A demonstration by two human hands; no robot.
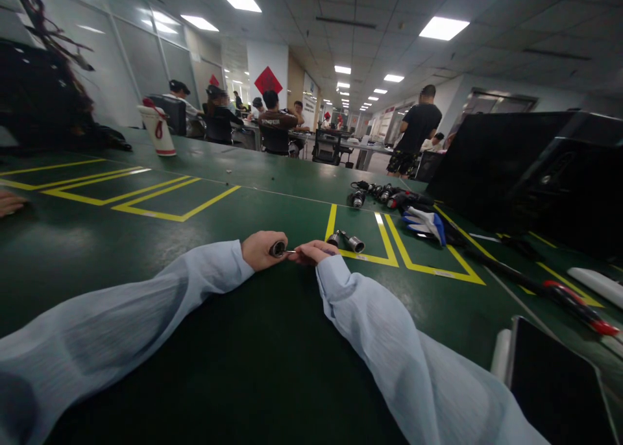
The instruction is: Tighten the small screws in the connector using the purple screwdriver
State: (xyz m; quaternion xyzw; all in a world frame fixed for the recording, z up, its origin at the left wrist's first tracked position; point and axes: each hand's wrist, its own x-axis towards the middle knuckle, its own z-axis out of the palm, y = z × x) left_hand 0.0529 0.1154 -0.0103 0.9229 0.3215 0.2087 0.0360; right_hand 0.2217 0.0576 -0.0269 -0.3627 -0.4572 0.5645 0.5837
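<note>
My left hand is closed around a dark cylindrical metal part, whose round open end faces me. My right hand pinches a thin tool with a slim metal shaft that looks like a small screwdriver. The shaft's tip meets the side of the cylindrical part, though the exact contact is too small to make out. Just right of my right hand, two similar metal cylinders lie within a yellow-taped outline on the green table.
Behind the outlines lie several dark metal parts with cables and a white-and-blue glove. A red-and-black handled tool and a dark tablet-like device are at right. A paper cup stands back left. Another person's hand rests at the left edge.
</note>
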